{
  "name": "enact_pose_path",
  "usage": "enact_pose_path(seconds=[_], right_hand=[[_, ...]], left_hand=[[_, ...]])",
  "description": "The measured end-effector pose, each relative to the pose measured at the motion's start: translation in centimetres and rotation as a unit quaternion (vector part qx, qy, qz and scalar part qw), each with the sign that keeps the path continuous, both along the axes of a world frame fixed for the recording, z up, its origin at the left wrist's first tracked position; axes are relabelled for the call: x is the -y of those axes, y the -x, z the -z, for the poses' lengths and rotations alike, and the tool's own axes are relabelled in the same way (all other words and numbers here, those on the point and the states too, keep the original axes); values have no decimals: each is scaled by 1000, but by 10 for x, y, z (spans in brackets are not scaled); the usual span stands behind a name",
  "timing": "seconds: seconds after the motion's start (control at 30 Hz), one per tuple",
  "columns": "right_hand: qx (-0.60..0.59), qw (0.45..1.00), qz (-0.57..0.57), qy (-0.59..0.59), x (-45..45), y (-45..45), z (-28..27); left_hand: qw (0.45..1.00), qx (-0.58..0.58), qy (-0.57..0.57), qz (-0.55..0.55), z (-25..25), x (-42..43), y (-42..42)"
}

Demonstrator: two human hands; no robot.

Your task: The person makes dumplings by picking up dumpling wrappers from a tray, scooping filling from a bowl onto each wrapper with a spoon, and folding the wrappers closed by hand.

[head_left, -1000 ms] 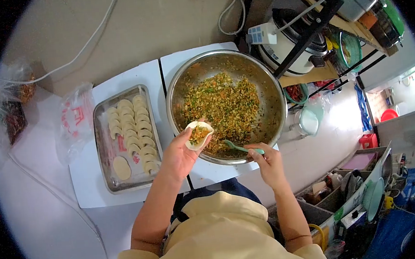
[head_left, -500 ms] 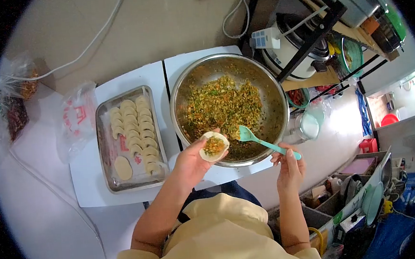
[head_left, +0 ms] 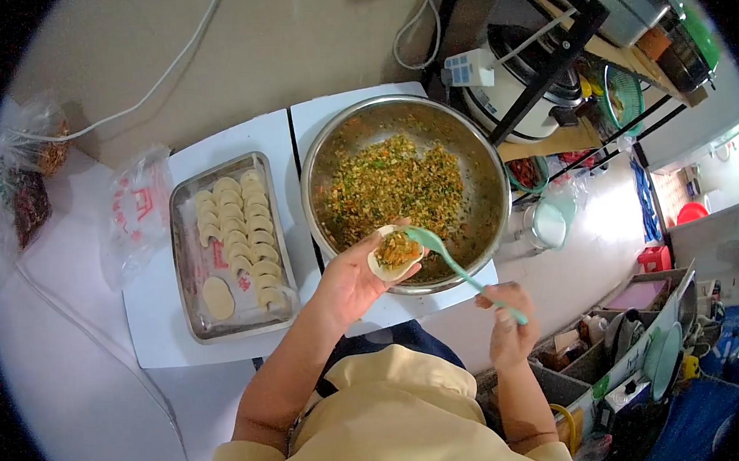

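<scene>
My left hand point(head_left: 345, 282) cups a round dumpling wrapper point(head_left: 383, 270) at the near rim of a steel bowl point(head_left: 318, 225). Chopped filling point(head_left: 397, 248) with green and orange bits lies heaped on the wrapper. Between the fingers of my right hand point(head_left: 510, 323) is the handle of a pale green spoon point(head_left: 456, 267). The spoon's head touches the filling on the wrapper. More loose filling point(head_left: 396, 177) covers much of the bowl's bottom. Left of the bowl, a metal tray point(head_left: 183, 286) holds rows of folded dumplings point(head_left: 234, 225) and one flat wrapper point(head_left: 218, 298).
A plastic bag point(head_left: 141, 208) lies left of the tray on the white table point(head_left: 159, 339). Behind the bowl to the right stand a rice cooker point(head_left: 511, 105) and a black-framed shelf point(head_left: 547, 77). Grey bins point(head_left: 560, 384) with kitchen goods are at the lower right.
The spoon has moved left from over the bowl onto the wrapper, and the heap of filling there is bigger. My left hand has shifted slightly right and up with the wrapper.
</scene>
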State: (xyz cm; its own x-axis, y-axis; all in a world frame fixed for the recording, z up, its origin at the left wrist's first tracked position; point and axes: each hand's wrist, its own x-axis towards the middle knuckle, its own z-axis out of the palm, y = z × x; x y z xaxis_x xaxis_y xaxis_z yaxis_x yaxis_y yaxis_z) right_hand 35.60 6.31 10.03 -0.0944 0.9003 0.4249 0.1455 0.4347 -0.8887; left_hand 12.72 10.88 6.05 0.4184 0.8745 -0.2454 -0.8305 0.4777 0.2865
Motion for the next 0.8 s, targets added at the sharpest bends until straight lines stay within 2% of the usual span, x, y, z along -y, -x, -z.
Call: enact_pose_path(seconds=[0.03,0.07,0.13,0.17,0.2,0.27,0.37,0.5,0.57,0.63,0.7,0.8], right_hand=[[-75,996,37,20,-2,1,3],[-75,996,37,20,-6,-1,2],[-264,952,70,139,-16,-6,-1],[-289,941,69,162,-22,-7,-2],[-290,941,69,161,-24,-8,-2],[-290,924,19,249,-27,-11,2],[-273,935,33,224,-25,-9,4],[-278,936,24,217,-23,-9,4],[-225,948,13,225,-23,-9,8],[-221,953,8,205,-22,-7,4],[-217,958,5,186,-20,-6,3],[-179,960,-12,217,-16,-3,4]], left_hand=[[1000,0,-9,15,-1,0,1],[1000,0,-9,14,0,1,1],[999,-8,-7,40,-2,3,1],[999,-8,-7,40,-4,3,0],[999,-21,-8,42,-9,4,-2],[998,-34,-8,45,-13,4,-4],[997,-49,-21,64,-11,6,-4],[996,-79,18,45,-7,11,-7],[996,-83,16,32,-7,11,-8],[996,-87,18,32,-6,10,-7],[997,-73,18,36,1,10,-8],[998,-50,14,43,4,11,-10]])
